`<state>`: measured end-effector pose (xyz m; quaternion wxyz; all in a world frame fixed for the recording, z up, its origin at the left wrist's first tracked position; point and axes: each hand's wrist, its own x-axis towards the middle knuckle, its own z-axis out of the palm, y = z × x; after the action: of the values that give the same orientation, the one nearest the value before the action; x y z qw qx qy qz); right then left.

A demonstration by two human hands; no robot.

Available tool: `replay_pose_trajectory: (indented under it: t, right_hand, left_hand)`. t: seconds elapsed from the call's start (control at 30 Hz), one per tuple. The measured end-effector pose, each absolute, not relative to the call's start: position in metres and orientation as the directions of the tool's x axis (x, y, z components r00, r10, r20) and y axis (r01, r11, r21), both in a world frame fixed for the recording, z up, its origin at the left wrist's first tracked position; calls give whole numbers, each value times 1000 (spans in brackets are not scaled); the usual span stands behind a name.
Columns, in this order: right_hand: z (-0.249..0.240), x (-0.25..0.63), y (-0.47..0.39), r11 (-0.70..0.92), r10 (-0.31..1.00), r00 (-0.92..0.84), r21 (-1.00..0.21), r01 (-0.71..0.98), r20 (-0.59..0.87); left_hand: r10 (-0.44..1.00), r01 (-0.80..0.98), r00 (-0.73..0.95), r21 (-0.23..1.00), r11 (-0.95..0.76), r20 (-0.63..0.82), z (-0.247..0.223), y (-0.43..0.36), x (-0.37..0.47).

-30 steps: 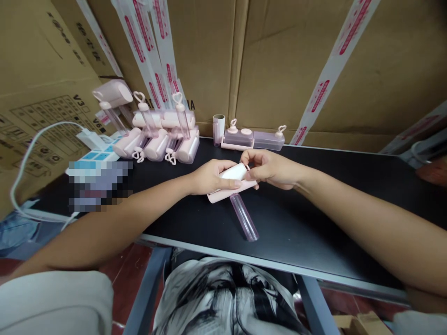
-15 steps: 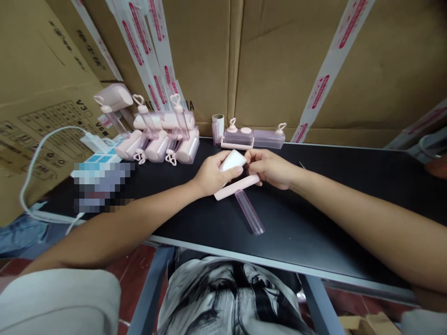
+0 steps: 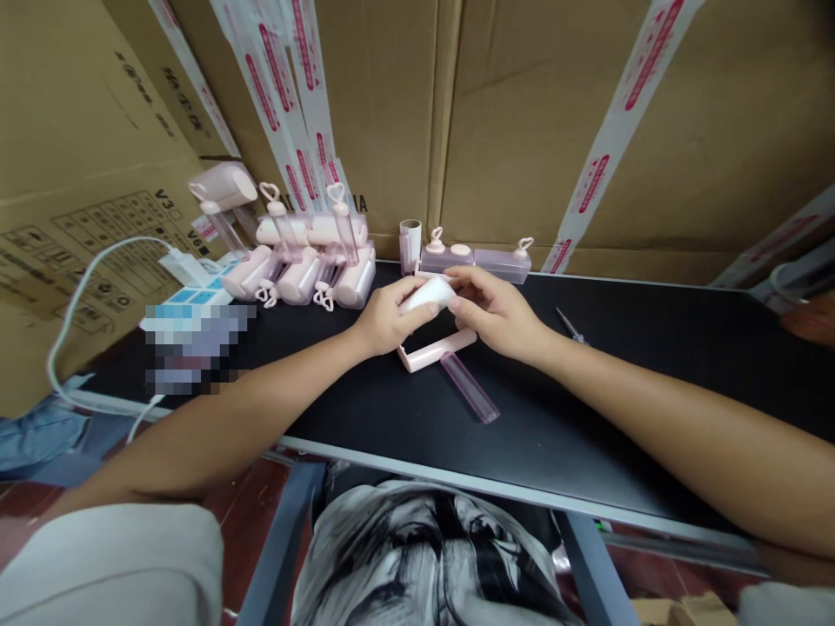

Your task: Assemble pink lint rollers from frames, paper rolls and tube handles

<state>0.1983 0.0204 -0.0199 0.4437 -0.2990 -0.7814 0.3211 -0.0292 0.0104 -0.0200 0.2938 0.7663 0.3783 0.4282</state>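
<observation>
Over the black table, my left hand (image 3: 387, 320) grips a smooth white block-like piece (image 3: 427, 296), thumb along its near side. My right hand (image 3: 497, 311) has its fingers closed round the right end of the same piece; any small part between the fingertips is hidden. Just below the hands lies a pale pink plastic bar-shaped part (image 3: 436, 351). A clear pinkish plastic tube (image 3: 470, 389) rests on the table, its upper end against the pink part. Behind the hands sit purple-tinted cases (image 3: 501, 262) with pink heart-shaped loops, partly covered by my fingers.
Several pink cylindrical units with heart loops (image 3: 297, 278) stand at the back left. A power strip (image 3: 196, 294) with a white cable lies beside them. To the right is a thin screwdriver-like tool (image 3: 571, 325). Tall cardboard (image 3: 522, 130) walls the table's back edge.
My right hand has turned and closed over the right end of the white piece. The view has shifted slightly, and the tool on the right shows more fully.
</observation>
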Motion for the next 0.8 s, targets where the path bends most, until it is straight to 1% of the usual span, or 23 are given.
replay_pose_trajectory:
  t: [0.03, 0.13, 0.27, 0.43, 0.53, 0.6, 0.63, 0.67, 0.7, 0.73, 0.77, 0.8]
  right_hand:
    - [-19, 199, 20, 620, 739, -444, -769, 156, 507]
    - [-16, 203, 18, 628, 711, -493, -768, 124, 501]
    - [-18, 207, 16, 652, 690, -496, -751, 108, 527]
    - [-21, 200, 10, 622, 736, -388, -780, 66, 554]
    - [-10, 201, 12, 611, 766, -295, -790, 55, 571]
    - [3, 213, 21, 629, 772, -245, -762, 157, 586]
    - [11, 223, 28, 624, 781, -231, -734, 266, 580]
    - [17, 234, 36, 593, 800, -212, -688, 418, 561]
    - [22, 247, 44, 523, 832, -198, -615, 591, 518]
    - [25, 259, 52, 427, 873, -200, -497, 755, 445]
    - [27, 270, 59, 346, 903, -199, -372, 861, 380]
    - [27, 278, 66, 315, 915, -194, -327, 891, 353]
  left_hand:
    - [815, 328, 378, 760, -561, 438, -18, 11, -32]
    - [803, 330, 456, 765, -553, 384, -13, 11, -42]
    - [816, 347, 456, 772, -532, 357, -9, 10, -48]
    - [836, 326, 417, 799, -505, 357, -10, 5, -44]
    - [845, 271, 383, 829, -489, 373, -11, 4, -40]
    - [859, 215, 347, 860, -462, 375, -12, 5, -40]
    - [869, 179, 325, 878, -444, 374, -13, 7, -40]
    - [879, 136, 300, 896, -423, 370, -13, 8, -41]
    - [890, 90, 278, 913, -398, 361, -14, 9, -42]
    - [900, 45, 262, 927, -373, 349, -14, 9, -43]
    - [907, 4, 250, 937, -350, 338, -14, 10, -43]
    - [912, -27, 243, 943, -333, 329, -13, 10, -43]
